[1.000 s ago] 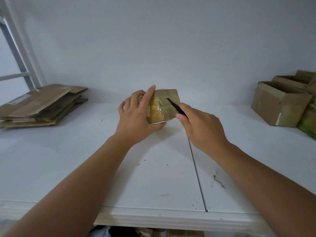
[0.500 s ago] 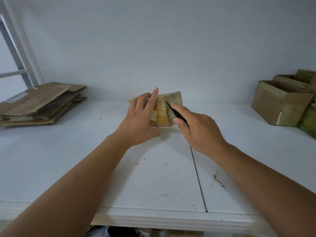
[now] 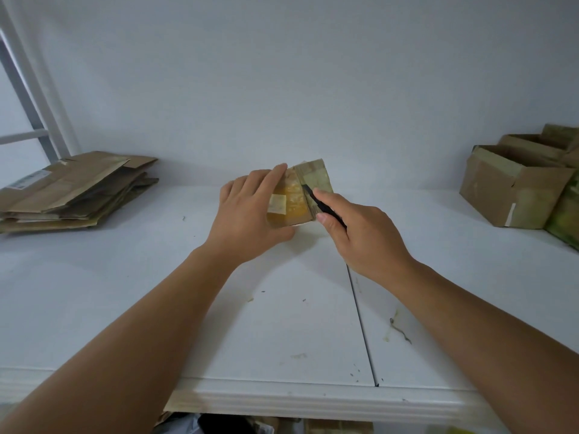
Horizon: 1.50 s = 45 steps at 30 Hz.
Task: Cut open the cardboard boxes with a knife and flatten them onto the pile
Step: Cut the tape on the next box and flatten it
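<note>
A plain white wall backs a white worktop [image 3: 156,308], which has a seam running toward its front edge and a few specks and a smear near that seam. At the middle of the worktop, close to the wall, stands the small cardboard box [image 3: 308,186], tilted, its near face covered in yellowish tape with a pale label. The left hand [image 3: 247,214] holds it from the left, fingers [image 3: 269,180] laid over the top edge and the thumb tucked under the lower corner. The right hand [image 3: 366,236] has its fingers curled round a black knife [image 3: 316,203], the tip resting on the taped corner seam of the box. Far left lies the pile of flattened cardboard [image 3: 75,189]; at the right edge sit more open boxes [image 3: 513,189], not yet cut.

The main hazard, as I judge it, is the closeness of the two hands — the blade works just beside the left thumb and fingers, so a slip off glossy tape could run it straight into them. The box is light and held on a tilt, so a hard push may make it twist or skid on the smooth worktop, tearing the card instead of slitting the tape. Pressing too deep could also jam the tip in the corrugation — a sudden release then sends the knife toward the wall or the holding hand.
</note>
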### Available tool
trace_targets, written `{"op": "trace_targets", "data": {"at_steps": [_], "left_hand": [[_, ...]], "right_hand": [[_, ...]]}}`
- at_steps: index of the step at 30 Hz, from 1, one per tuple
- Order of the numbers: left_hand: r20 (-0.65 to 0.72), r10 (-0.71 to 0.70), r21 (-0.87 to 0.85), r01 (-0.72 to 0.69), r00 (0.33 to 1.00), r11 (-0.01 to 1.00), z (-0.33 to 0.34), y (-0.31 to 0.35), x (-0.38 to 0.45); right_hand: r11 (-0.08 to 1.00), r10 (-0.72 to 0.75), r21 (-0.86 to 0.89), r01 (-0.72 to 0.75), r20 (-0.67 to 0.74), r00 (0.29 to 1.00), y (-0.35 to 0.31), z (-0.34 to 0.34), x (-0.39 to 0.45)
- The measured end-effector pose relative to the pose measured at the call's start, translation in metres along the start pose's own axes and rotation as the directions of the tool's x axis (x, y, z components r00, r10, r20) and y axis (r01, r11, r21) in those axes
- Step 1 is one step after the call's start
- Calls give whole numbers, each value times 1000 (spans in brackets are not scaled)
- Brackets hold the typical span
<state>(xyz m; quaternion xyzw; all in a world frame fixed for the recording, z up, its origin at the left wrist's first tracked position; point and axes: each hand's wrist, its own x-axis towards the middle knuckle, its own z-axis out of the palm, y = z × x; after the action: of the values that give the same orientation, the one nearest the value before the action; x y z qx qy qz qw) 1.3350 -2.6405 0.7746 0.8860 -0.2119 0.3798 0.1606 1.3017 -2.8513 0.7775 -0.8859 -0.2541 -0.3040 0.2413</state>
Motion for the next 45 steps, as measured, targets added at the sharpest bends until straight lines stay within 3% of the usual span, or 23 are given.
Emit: {"op": "trace_targets", "data": {"at_steps": [12,26,45], "left_hand": [[19,15,-1,-15,1000,1000,0,2,-1],[22,33,11,-33,999,999,-1,3,-2],[30,-2,32,1,1000,999,0,0,-2]], "right_hand": [[999,11,-43,-14,-76,997,-2,2,1],[999,23,-36,-24,-40,999,-3,1,1],[994,35,103,-36,6,999,-2,1,1]]}}
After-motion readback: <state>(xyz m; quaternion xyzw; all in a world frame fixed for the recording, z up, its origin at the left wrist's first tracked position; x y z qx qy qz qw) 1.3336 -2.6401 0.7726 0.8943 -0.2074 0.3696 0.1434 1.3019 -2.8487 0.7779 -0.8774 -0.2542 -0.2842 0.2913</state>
